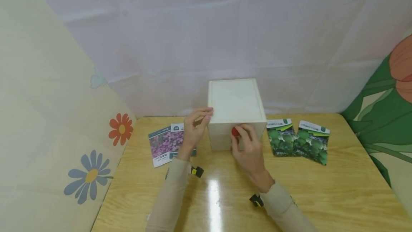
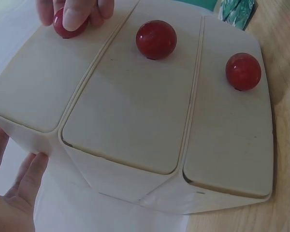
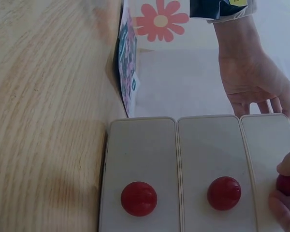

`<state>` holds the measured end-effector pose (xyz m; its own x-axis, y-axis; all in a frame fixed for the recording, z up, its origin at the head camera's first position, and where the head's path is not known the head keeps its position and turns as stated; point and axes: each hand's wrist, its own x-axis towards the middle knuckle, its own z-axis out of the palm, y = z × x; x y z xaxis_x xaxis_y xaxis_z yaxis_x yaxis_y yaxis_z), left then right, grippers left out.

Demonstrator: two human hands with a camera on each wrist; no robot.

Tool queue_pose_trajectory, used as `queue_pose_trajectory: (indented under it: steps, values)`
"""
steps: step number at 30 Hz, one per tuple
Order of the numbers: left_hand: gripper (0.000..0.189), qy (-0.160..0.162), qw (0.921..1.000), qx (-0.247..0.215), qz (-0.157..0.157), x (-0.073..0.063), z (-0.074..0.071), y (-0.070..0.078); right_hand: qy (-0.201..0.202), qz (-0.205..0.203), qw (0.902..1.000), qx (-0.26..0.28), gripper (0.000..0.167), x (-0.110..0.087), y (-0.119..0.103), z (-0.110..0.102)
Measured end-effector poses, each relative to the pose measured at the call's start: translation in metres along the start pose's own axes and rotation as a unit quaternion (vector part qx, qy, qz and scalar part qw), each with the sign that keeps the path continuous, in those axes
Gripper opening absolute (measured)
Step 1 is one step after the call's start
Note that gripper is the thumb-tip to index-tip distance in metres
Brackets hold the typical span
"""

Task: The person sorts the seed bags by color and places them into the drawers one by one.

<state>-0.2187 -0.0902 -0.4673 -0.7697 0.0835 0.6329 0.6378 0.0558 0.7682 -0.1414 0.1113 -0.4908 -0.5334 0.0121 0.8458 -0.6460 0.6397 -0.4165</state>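
A small white box (image 1: 236, 100) with three stacked drawers stands at the back of the table. Thumb and fingers of my right hand (image 1: 251, 152) pinch the round red knob (image 1: 235, 131) of the top drawer (image 2: 41, 79). That drawer looks level with the others in the left wrist view. On the middle drawer (image 2: 125, 111) is a second red knob (image 2: 156, 39), and a third red knob (image 2: 243, 71) is on the bottom drawer (image 2: 227, 137). My left hand (image 1: 194, 129) touches the box's left side near the top edge, its fingers fairly straight.
Purple-flower packets (image 1: 164, 142) lie left of the box, partly behind my left arm. Two green-plant packets (image 1: 280, 139) lie to its right on the wooden table (image 1: 231, 189). A pale cloth (image 1: 180, 46) hangs behind.
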Motion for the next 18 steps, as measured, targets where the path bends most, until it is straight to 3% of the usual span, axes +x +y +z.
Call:
queue_pose_trajectory:
  steps: [10, 18]
  values:
    - [0.011, 0.002, 1.0, 0.002, 0.007, 0.0, -0.001, 0.001, -0.001, 0.037, 0.9992, 0.018, 0.051, -0.01, 0.002, -0.001]
    - [0.011, 0.004, 0.9999, -0.002, 0.012, -0.001, 0.0, 0.001, -0.028, 0.084, 0.996, 0.006, 0.045, -0.022, 0.002, -0.001]
